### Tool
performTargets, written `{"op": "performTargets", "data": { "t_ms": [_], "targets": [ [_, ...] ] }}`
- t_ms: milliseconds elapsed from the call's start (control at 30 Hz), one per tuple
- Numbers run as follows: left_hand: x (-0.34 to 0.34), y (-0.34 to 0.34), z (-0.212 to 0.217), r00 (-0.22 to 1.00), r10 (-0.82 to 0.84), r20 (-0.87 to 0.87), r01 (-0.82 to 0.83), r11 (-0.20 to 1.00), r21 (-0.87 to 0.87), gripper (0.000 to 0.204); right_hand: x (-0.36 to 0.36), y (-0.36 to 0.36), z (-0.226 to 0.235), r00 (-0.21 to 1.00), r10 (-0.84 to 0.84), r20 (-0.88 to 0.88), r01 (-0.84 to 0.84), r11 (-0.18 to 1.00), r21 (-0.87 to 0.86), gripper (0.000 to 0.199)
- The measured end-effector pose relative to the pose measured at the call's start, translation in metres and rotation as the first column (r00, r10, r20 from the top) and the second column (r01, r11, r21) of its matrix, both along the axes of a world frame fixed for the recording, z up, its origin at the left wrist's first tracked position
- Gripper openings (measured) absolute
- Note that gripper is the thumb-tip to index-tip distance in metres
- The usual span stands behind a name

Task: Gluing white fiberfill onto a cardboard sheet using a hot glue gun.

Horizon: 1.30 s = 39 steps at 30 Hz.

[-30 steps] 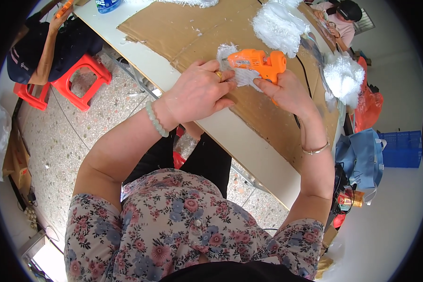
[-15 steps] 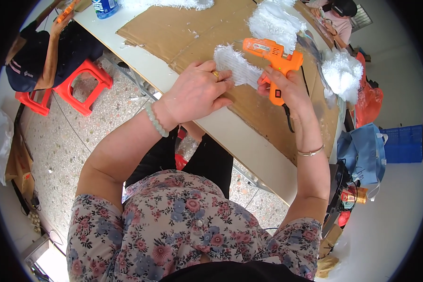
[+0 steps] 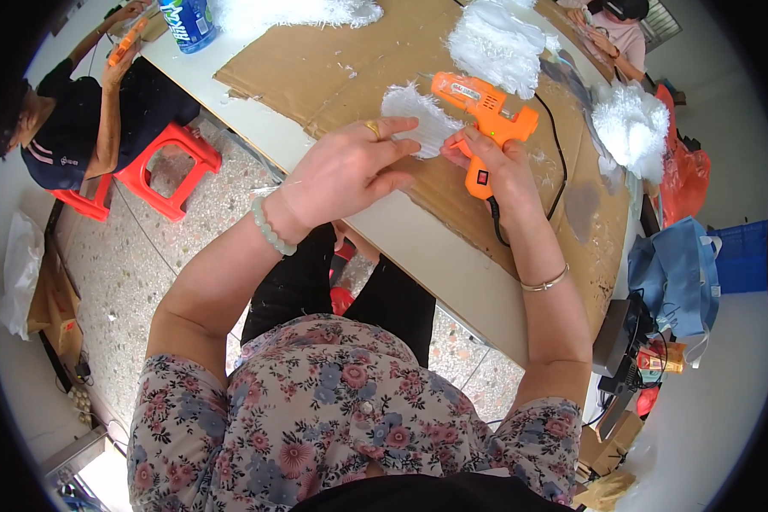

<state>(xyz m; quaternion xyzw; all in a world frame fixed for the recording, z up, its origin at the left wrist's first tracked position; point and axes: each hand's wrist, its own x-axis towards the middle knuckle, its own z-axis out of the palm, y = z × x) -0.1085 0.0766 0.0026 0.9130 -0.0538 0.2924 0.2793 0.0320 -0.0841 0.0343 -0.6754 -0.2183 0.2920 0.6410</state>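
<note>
An orange glue gun [image 3: 488, 109] with a black cord is in my right hand [image 3: 505, 171]; its nozzle end points away to the upper left. In front of me a small piece of white fringed fabric [image 3: 420, 121] lies on the brown cardboard. The fingertips of my right hand come close to its right edge; whether they touch it I cannot tell. My left hand [image 3: 346, 169] is at the fabric's left edge, fingers stretched out over it and thumb apart. Nothing shows in that hand's grip.
A cardboard sheet [image 3: 341, 77] covers much of the white table [image 3: 439, 247]. White fringed bundles [image 3: 497, 47] lie at the far side, another [image 3: 630, 128] at the right. A blue-labelled bottle [image 3: 188, 26] stands far left. Two people work nearby, one by a red stool [image 3: 175, 166].
The glue gun and my right hand have shifted slightly left. My left hand has moved a little left, its fingers spreading. The white fabric piece lies slightly farther left.
</note>
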Motion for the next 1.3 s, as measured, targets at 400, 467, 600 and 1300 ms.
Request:
{"op": "performTargets", "data": {
  "t_ms": [400, 467, 600, 1300],
  "targets": [
    [0.051, 0.056, -0.007, 0.934, 0.354, 0.041, -0.356, 0.933, 0.057, 0.014, 0.001, 0.000, 0.005, 0.996, 0.084, 0.005, -0.084, 0.992, 0.093, 0.025],
    [0.057, 0.055, -0.007, 0.940, 0.338, 0.040, -0.340, 0.938, 0.061, 0.014, 0.000, 0.002, 0.006, 0.998, 0.065, 0.026, -0.067, 0.989, 0.131, 0.025],
    [0.065, 0.059, -0.009, 0.935, 0.355, -0.017, -0.353, 0.933, 0.071, 0.015, 0.004, 0.007, -0.004, 1.000, 0.016, 0.022, -0.020, 0.985, 0.173, 0.025],
    [0.078, 0.055, -0.007, 0.976, 0.162, -0.144, -0.183, 0.973, -0.144, 0.011, 0.009, 0.009, -0.018, 0.995, 0.078, 0.066, -0.086, 0.989, 0.119, 0.024]
  ]
}}
